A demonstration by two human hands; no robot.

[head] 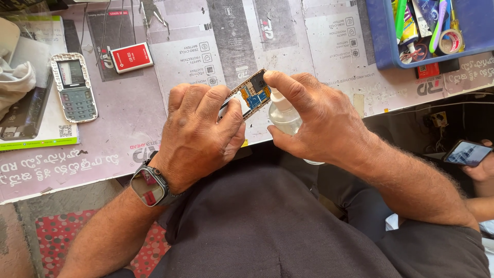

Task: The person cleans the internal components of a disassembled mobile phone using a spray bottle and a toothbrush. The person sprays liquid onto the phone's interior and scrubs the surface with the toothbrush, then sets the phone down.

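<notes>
My left hand (198, 131) grips an opened phone body with its circuit board (253, 95) showing blue and gold parts. A dark smartwatch (149, 186) sits on that wrist. My right hand (309, 121) holds a small clear spray bottle (283, 116), with the index finger pressed on its top, right beside the board. Both hands hover over the front edge of the workbench (128, 113), above my dark-clothed lap.
A grey keypad phone front (74, 87) lies at the left beside a red battery (131, 57) and a white cloth (13, 82). A blue tray (381, 36) of tools and tape stands at the back right. Another person's hand holds a smartphone (465, 153) at the right.
</notes>
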